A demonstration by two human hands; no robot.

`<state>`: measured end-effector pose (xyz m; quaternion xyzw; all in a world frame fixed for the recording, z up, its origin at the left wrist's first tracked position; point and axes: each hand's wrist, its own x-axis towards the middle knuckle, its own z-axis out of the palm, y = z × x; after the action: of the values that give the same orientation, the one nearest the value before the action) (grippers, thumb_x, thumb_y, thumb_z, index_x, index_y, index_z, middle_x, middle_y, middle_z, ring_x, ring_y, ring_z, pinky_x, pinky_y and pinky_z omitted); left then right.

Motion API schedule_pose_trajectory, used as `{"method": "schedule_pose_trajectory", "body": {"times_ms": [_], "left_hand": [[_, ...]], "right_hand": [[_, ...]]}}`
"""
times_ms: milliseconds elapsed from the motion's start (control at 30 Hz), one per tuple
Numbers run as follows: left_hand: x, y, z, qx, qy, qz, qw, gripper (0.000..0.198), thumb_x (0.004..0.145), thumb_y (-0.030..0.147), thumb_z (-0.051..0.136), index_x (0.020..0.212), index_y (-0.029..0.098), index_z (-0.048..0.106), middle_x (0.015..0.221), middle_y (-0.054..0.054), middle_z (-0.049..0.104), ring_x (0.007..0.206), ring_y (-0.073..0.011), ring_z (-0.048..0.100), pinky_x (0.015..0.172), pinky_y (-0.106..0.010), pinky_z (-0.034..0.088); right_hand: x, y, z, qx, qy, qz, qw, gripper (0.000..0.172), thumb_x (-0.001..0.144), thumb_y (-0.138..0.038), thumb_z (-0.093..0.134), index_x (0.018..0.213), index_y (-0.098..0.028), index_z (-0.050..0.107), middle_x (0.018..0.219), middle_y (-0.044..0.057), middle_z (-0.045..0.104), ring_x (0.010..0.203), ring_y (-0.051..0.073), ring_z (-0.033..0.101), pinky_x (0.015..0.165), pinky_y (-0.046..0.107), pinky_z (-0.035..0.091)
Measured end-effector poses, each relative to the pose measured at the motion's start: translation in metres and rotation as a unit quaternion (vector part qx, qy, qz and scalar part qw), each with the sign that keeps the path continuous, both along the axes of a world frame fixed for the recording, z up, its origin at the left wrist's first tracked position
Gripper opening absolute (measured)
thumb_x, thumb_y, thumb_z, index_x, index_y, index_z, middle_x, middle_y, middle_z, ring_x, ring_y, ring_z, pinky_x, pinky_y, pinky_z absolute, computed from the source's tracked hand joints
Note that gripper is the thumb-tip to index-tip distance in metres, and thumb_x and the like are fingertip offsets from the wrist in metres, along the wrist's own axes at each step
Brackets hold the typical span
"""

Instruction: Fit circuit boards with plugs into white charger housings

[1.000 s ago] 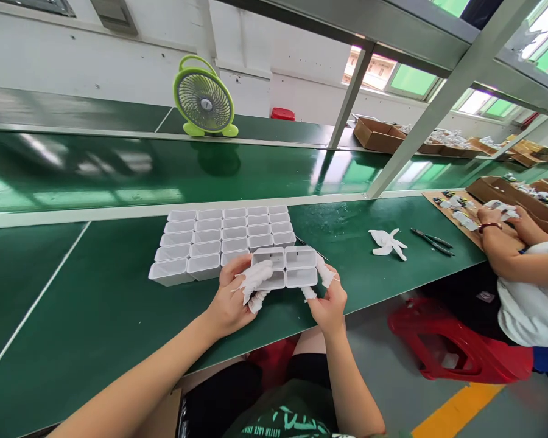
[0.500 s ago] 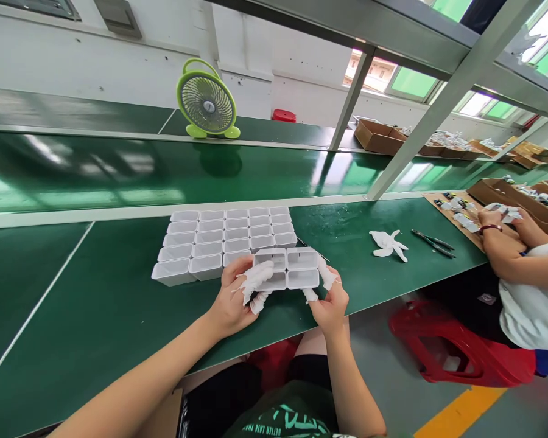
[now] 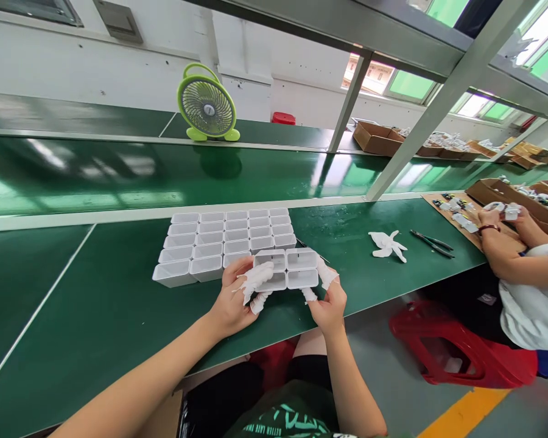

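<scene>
A block of white open-topped boxes (image 3: 302,278), two by two, is between my hands above the green table. My left hand (image 3: 237,298), with white wrapping on some fingers, grips its left side, and a wrapped finger reaches over the left boxes. On the right side, my right hand (image 3: 329,298) holds the block with wrapped fingers too. Rows of similar white boxes (image 3: 210,243) stand just behind and to the left. A thin dark tool (image 3: 302,243) lies behind the held block, partly hidden by it.
Right of my hands lie a white glove-like piece (image 3: 388,245) and dark pliers (image 3: 433,243). Another person's hands (image 3: 497,219) hold white parts near cardboard boxes (image 3: 520,204). A green fan (image 3: 207,109) stands on the back shelf. Metal posts (image 3: 438,103) rise behind the table.
The view has shifted very slightly. My hands and the held boxes look the same. At the right, the other person's hands have moved a little on the white parts.
</scene>
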<state>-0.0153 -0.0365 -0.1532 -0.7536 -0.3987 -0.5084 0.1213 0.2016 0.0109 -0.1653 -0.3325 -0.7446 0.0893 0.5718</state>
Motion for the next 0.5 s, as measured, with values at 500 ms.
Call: {"method": "schedule_pose_trajectory", "body": {"times_ms": [500], "left_hand": [[-0.0020,-0.0016,-0.0049,-0.001,-0.003,0.005,1.000,0.071,0.085,0.006,0.067,0.149,0.026,0.043,0.111,-0.011,0.075,0.133,-0.0315,0.051,0.094,-0.047,0.060]], "right_hand": [[-0.0012,-0.0016,0.0036,0.012,-0.004,-0.006,1.000,0.055,0.087,-0.014,0.067,0.140,-0.028,0.058,0.122,0.011,0.072,0.114,0.029,0.069,0.089,0.045,0.062]]}}
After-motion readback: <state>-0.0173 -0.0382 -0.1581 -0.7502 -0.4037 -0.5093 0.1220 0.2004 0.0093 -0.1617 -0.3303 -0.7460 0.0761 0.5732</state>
